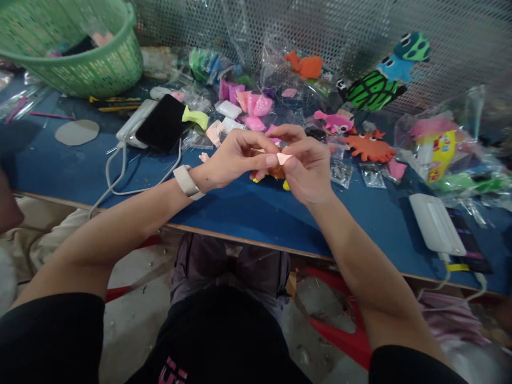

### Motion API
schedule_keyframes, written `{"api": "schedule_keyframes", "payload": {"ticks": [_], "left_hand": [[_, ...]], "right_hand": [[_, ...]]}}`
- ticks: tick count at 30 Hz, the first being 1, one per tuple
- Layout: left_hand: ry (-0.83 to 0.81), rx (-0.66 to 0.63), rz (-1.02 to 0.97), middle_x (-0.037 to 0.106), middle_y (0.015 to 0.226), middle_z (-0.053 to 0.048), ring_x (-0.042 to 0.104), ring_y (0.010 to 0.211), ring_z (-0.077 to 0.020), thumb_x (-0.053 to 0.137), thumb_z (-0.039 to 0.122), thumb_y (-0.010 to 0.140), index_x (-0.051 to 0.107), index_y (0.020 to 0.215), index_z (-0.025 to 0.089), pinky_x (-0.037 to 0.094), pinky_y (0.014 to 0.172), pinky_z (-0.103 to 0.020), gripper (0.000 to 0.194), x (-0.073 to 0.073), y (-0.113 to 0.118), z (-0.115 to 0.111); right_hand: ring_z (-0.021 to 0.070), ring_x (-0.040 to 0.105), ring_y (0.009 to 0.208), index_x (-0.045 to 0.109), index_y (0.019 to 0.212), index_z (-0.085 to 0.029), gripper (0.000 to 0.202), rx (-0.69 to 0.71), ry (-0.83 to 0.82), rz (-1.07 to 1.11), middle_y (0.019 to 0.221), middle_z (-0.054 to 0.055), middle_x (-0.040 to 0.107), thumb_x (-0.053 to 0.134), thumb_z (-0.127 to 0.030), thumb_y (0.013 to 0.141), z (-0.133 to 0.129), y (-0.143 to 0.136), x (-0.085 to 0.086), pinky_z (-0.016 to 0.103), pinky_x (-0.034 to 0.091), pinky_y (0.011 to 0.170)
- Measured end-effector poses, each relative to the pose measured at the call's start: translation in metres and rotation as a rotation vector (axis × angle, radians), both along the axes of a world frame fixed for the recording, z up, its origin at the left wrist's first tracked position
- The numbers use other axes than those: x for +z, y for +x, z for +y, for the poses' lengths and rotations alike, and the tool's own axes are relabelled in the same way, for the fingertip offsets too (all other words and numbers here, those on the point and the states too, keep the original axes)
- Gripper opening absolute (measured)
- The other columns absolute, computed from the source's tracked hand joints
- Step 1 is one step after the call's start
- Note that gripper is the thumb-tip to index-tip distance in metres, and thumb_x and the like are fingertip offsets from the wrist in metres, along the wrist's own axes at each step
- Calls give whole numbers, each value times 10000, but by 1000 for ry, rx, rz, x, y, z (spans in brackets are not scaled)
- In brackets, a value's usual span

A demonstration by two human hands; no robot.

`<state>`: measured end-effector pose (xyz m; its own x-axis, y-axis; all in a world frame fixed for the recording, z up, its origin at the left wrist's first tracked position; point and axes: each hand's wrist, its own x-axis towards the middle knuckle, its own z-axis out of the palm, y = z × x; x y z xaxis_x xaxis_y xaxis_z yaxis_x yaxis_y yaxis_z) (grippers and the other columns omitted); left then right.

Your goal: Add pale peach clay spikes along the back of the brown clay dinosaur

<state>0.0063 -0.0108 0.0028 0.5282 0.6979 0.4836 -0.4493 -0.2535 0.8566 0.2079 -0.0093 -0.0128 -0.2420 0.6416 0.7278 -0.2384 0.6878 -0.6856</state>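
The left hand [234, 158] and right hand [309, 168] pinch a pale-pink piece [284, 158], apparently clay, over the blue worktop [236, 210], left of an orange crab figure [370, 148].

Left hand [236, 157] and right hand [309, 165] pinch close together; forearms [138, 223] slant inward.

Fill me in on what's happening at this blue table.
A person is working with both hands over the table. The right hand pinches a small pale pink piece; the left hand has its thumb right beside it, though whether it grips too is unclear. Just beneath is a brownish thing with yellow bits, mostly hidden. An orange crab lies to the right, and a green basket stands at the far left.
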Motion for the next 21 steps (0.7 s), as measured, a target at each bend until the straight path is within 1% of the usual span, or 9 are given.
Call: {"api": "schedule_keyframes", "payload": {"ticks": [2, 5, 7, 9, 12, 15, 19, 21], "left_hand": [[18, 10, 8, 712, 662, 27, 659, 538, -55, 982, 518, 925, 843, 900, 185, 521, 525, -186, 361, 1, 0, 0], [32, 15, 7, 719, 670, 22, 660, 548, -53, 974, 526, 932, 842, 892, 182, 512, 526, -181, 370, 1, 0, 0], [38, 7, -10, 722, 670, 21, 658, 551, -50, 969, 511, 940, 855, 899, 186, 510, 526, -175, 347, 1, 0, 0], [44, -1, -20, 721, 663, 23, 653, 545, -48, 966, 502, 944, 872, 915, 195, 516, 530, -175, 322, 0, 0, 0], [46, 1, -3, 723, 665, 23, 647, 538, -47, 961, 510, 945, 890, 937, 203, 524, 537, -182, 315, -1, 0, 0], [48, 11, 9, 719, 643, 20, 648, 533, -45, 956, 489, 956, 891, 928, 196, 514, 532, -173, 302, -1, 0, 0], [67, 27, 13, 725, 635, 13, 648, 530, -45, 948, 469, 971, 890, 925, 188, 512, 526, -165, 291, -1, 1, 1], [75, 32, 3, 740, 653, 7, 654, 537, -45, 950, 456, 972, 895, 924, 191, 518, 534, -167, 274, -2, 1, 1]], "right_hand": [[216, 795, 1312, 866, 1030, -445, 177, 20, -40, -4, 1350, -46, 827, 942, -580, 944, -2, -1, 1, 450, 721, 1094], [217, 798, 1287, 853, 993, -430, 202, 50, -111, 10, 1339, -44, 826, 954, -592, 926, -6, -4, 2, 457, 744, 1067], [223, 804, 1252, 839, 972, -419, 230, 88, -184, 36, 1348, -46, 816, 963, -603, 910, -9, -6, 2, 454, 773, 987], [221, 811, 1201, 836, 980, -425, 233, 138, -258, 70, 1371, -55, 805, 961, -608, 908, -12, -8, 2, 425, 789, 874], [210, 813, 1124, 836, 973, -419, 255, 173, -328, 95, 1374, -57, 805, 957, -630, 898, -14, -10, 3, 365, 774, 734], [202, 819, 1066, 831, 951, -401, 303, 158, -351, 83, 1351, -49, 812, 963, -662, 876, -16, -13, 5, 353, 768, 699], [181, 821, 1000, 829, 962, -402, 296, 135, -331, 75, 1352, -59, 806, 939, -670, 900, -20, -16, 7, 354, 769, 689], [167, 813, 936, 827, 957, -399, 291, 137, -321, 73, 1358, -63, 805, 931, -667, 910, -21, -17, 7, 364, 772, 687]]}}
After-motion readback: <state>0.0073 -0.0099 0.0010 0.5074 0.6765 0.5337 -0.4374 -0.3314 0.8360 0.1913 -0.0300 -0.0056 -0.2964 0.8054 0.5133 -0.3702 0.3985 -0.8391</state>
